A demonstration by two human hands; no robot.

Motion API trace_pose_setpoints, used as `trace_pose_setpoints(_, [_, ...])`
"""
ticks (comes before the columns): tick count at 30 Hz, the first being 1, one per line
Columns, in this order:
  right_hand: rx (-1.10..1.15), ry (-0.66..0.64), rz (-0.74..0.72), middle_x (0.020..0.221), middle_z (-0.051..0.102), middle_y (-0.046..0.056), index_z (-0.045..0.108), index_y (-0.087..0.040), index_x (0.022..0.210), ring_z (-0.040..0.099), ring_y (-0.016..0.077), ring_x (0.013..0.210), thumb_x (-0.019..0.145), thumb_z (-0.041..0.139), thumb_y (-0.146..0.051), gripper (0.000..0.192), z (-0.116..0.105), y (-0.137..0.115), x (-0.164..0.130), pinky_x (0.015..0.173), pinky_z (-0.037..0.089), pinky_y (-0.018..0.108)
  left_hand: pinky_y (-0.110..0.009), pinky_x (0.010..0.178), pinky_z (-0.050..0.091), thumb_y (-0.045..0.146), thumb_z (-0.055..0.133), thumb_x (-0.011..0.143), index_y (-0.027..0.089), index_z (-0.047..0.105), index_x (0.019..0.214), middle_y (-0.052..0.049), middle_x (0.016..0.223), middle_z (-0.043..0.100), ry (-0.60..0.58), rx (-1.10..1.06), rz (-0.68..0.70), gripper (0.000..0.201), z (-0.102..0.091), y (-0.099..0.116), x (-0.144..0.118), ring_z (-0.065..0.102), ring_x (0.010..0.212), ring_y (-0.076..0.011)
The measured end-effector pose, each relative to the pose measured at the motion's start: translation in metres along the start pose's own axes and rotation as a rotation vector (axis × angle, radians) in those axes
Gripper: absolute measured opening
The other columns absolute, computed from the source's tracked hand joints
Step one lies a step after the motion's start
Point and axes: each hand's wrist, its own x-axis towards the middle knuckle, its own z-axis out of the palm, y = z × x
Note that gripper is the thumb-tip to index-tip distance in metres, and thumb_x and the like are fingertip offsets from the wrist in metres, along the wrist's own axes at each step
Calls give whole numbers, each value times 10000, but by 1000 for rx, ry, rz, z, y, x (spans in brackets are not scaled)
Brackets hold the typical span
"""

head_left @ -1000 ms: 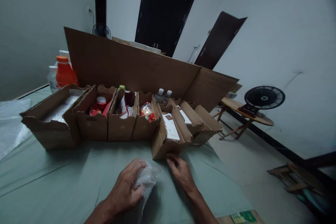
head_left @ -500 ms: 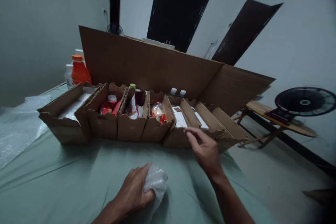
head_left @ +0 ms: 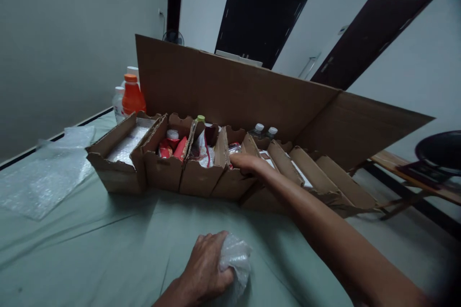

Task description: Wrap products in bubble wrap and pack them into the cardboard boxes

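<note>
Near the front of the cloth-covered table, my left hand is closed around a crumpled bundle of bubble wrap. Whether anything is wrapped inside it I cannot tell. My right hand reaches into the fourth cardboard bin from the left, where a shiny clear and red packet shows beside it. Its fingers are hidden behind the bin's front edge and the back of the hand. Red packets fill the second bin, and a white and red pouch stands in the third.
Flat bubble wrap lies in the leftmost bin, and a loose sheet of bubble wrap is at the table's left. An orange bottle stands behind. A tall cardboard panel rises behind the bins; a black fan is at right.
My right hand has moved left and forward, from above the white-paper bin into the fourth bin. My left hand still holds the bubble wrap. The view has turned slightly left.
</note>
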Motion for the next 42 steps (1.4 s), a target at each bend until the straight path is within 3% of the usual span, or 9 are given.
trace_pose_setpoints(4, [26, 85, 50, 720, 715, 24, 749, -185, 862, 639, 139, 599, 874, 672, -229, 89, -40, 13, -43, 583, 448, 255, -436, 942, 463, 217, 574, 699, 182, 634, 992, -94, 1025, 691, 50, -30, -12, 301, 1, -2, 3, 615, 993, -296])
trace_pose_setpoints(8, [64, 335, 77, 852, 771, 63, 759, -227, 950, 681, 208, 662, 864, 638, -303, 167, -72, 20, -133, 571, 465, 305, -527, 1128, 310, 182, 660, 650, 175, 662, 1028, -171, 1552, 352, 314, 6, 153, 378, -15, 7, -11, 352, 1401, -393])
trace_pose_setpoints(11, [321, 424, -76, 823, 775, 38, 759, -266, 931, 685, 198, 624, 869, 636, -388, 184, -50, -5, -192, 539, 508, 297, -606, 1177, 157, 231, 725, 652, 233, 678, 1039, -49, 1679, -63, 451, 32, 385, 390, -38, 16, -40, 52, 1507, -450])
trace_pose_setpoints(13, [436, 338, -157, 864, 781, 26, 761, -269, 933, 702, 191, 688, 870, 644, -354, 157, -19, -32, -208, 622, 535, 294, -608, 1179, 149, 274, 714, 693, 273, 680, 1022, -19, 1680, 24, 393, 69, 486, 331, -55, 14, -60, 98, 1501, -438])
trace_pose_setpoints(18, [564, 97, -253, 984, 785, 12, 744, -271, 1093, 723, 186, 840, 880, 608, -233, 256, 14, -67, -162, 783, 533, 295, -420, 1022, 421, 165, 570, 629, 236, 626, 1049, -92, 1249, 619, 102, 199, 182, 429, -88, -20, -67, 559, 1123, -286])
trace_pose_setpoints(25, [18, 213, -82, 1050, 755, 101, 750, -151, 837, 599, 271, 1207, 797, 682, -52, 126, -42, -39, 15, 1025, 396, 363, -490, 1080, 341, 154, 529, 578, 149, 420, 1435, -142, 1294, 599, 99, 233, -30, 864, -88, -67, -42, 522, 1191, -328])
trace_pose_setpoints(30, [-11, 118, -51, 920, 710, 26, 677, -159, 869, 668, 139, 851, 959, 624, -358, 225, -16, -56, 89, 855, 531, 344, -523, 1143, 261, 178, 553, 587, 53, 342, 1491, -194, 1306, 582, 144, 260, -97, 937, -80, -73, -38, 483, 1227, -368])
trace_pose_setpoints(36, [-72, 219, 1, 727, 700, 58, 623, -122, 591, 673, 178, 807, 896, 609, -238, 327, -28, -53, 69, 794, 428, 310, -519, 1103, 314, 196, 567, 573, 132, 603, 1184, -143, 1136, 635, 231, 311, -182, 615, -80, -72, -34, 515, 1119, -348])
trace_pose_setpoints(42, [-143, 627, 53, 835, 715, 85, 661, -188, 809, 610, 237, 781, 848, 575, -307, 152, -74, -55, -37, 779, 378, 367, -548, 1121, 299, 193, 628, 604, 199, 622, 980, -133, 1179, 617, 430, 267, -45, 376, -89, -63, -48, 501, 1217, -356])
